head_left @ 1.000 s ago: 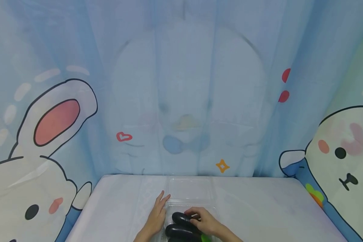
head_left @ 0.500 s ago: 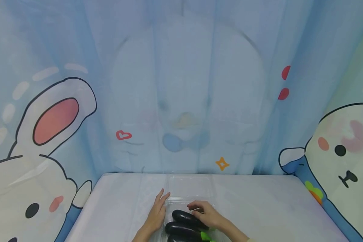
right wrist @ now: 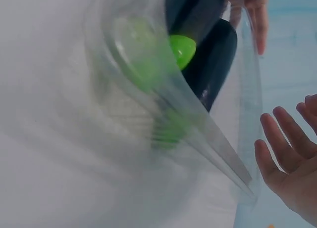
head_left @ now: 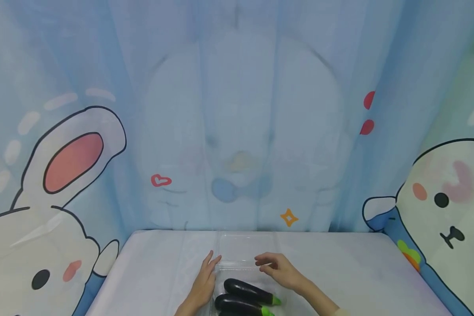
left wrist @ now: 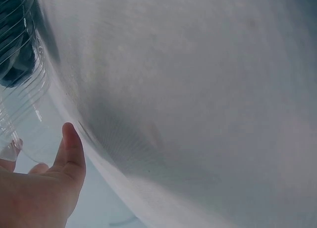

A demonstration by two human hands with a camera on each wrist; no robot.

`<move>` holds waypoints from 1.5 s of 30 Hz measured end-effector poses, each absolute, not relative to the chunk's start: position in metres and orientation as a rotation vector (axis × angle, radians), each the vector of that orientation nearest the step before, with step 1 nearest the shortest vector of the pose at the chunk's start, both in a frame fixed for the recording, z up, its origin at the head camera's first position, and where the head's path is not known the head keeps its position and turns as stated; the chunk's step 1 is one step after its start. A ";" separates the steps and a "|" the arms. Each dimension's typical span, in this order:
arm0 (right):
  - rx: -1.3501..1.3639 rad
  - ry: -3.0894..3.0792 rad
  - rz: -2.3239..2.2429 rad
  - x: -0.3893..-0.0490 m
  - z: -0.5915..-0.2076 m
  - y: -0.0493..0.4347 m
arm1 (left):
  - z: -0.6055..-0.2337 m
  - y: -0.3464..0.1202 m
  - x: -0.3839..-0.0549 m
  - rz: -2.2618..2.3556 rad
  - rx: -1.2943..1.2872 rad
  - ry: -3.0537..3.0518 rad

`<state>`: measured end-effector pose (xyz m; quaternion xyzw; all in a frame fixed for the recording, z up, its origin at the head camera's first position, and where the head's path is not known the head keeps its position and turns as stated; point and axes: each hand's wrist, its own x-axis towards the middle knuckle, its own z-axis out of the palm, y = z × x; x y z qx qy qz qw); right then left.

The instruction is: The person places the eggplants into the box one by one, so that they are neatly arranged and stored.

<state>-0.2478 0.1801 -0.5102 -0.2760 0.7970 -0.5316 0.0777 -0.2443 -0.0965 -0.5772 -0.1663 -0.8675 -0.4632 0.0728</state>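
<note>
A clear plastic clamshell box holds dark eggplants with green stem caps, lying side by side. In the head view the farthest eggplant shows whole, a second eggplant lies nearer, and another is cut off by the bottom edge. Along the box's left side rests my left hand, fingers straight; the left wrist view has its thumb raised by the ribbed clear wall. My right hand hovers over the box's back right part, fingers loosely bent, holding nothing. In the right wrist view its fingers are spread apart from the eggplants.
The box's clear lid lies folded back behind it on the white-covered table. A blue curtain with cartoon animals hangs right behind the table's far edge and at both sides.
My right hand has let go of the farthest eggplant and moved up and right, uncovering its green cap. My left hand has stayed at the box's left side.
</note>
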 end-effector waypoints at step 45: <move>0.217 2.379 -1.926 -0.279 -0.543 0.206 | -0.579 -0.097 -0.245 -1.360 -0.524 -2.595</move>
